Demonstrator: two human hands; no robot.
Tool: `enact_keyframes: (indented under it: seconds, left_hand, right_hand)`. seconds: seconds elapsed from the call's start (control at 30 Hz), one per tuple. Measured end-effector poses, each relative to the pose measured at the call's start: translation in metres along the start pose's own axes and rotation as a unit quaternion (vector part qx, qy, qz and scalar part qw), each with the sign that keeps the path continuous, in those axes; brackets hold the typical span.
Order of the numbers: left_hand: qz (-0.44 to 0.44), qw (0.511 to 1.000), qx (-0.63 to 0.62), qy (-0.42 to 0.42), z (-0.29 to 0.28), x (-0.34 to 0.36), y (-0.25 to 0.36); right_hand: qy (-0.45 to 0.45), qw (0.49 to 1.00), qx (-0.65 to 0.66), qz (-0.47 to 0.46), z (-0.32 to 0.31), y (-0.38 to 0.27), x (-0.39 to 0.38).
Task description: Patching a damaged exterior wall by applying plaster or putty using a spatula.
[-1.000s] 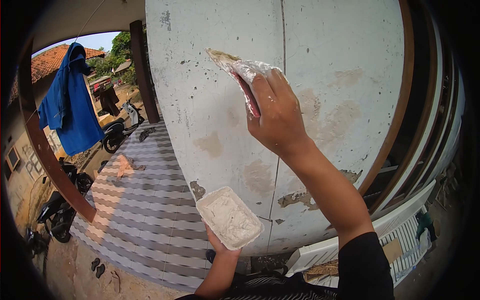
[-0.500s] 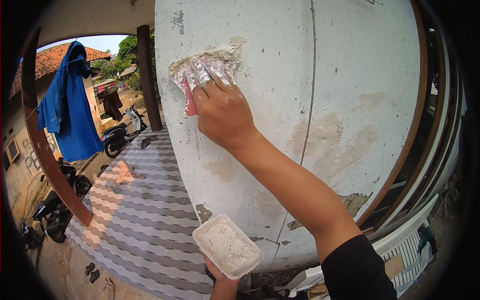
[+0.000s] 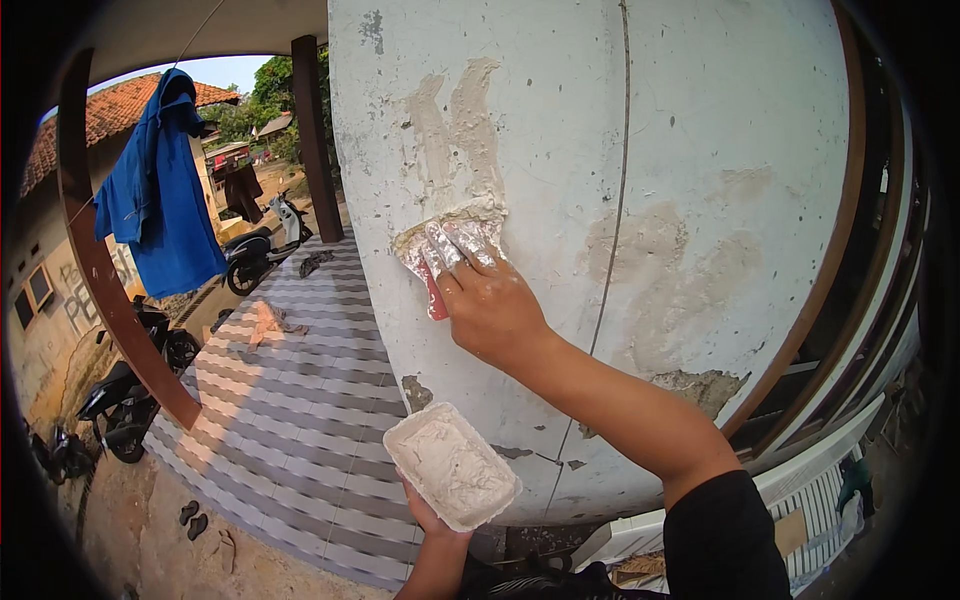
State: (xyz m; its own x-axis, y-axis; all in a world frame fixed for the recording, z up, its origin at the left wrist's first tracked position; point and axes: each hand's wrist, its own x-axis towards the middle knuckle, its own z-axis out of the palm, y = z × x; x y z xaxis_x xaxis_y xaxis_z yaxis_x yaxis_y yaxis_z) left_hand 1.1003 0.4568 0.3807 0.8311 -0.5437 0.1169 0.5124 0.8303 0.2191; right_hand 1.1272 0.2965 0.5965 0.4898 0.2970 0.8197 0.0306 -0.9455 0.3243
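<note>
My right hand [image 3: 492,300] grips a red putty scraper [image 3: 436,298], its paste-smeared blade pressed against the white wall [image 3: 560,130]. Whitish filler covers the fingertips, and a ridge of it lies along the blade's upper edge. Above the blade, two streaks of beige filler [image 3: 476,120] run up the wall. Low in front of me, my left hand [image 3: 428,512] is closed around the side and underside of a white rectangular tub [image 3: 400,447]. Pale filler paste [image 3: 452,466] fills much of the tub; most of the left fingers are hidden beneath it.
Damp-looking patches [image 3: 650,260] and chipped plaster [image 3: 705,388] mark the wall, which a dark vertical line crosses. A blue garment [image 3: 165,200] hangs at left by a brown post [image 3: 125,300]. Motorbikes [image 3: 268,245] stand beyond the tiled porch [image 3: 280,400]. A white slatted piece [image 3: 815,525] lies lower right.
My right hand has drawn the scraper down and slightly right across the wall, exposing streaks of filler above it. The tub stays in my left hand, a little higher in view.
</note>
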Motion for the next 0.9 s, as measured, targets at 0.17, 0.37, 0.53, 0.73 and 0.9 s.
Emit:
enact_keyframes:
  seconds: [0.17,0.37,0.53,0.73,0.9]
  left_hand:
    - [-0.002,1.000,-0.014,-0.014,0.002,-0.017,0.008]
    - [0.004,1.000,-0.013,-0.019,0.002,-0.014,0.006]
    - [0.002,1.000,-0.017,-0.024,0.003,-0.002,-0.004]
    - [-0.001,1.000,0.009,-0.010,0.002,0.006,-0.010]
    - [-0.031,0.999,-0.009,-0.012,0.002,0.004,-0.017]
  right_hand:
    - [-0.079,0.997,0.016,-0.015,-0.042,-0.007,-0.008]
    - [0.167,0.976,-0.097,-0.098,-0.088,0.020,0.067]
    - [0.145,0.979,-0.133,-0.054,-0.057,0.052,0.105]
    - [0.102,0.991,-0.091,0.001,-0.029,0.036,0.075]
    - [0.060,0.996,-0.063,-0.015,-0.004,0.016,0.003]
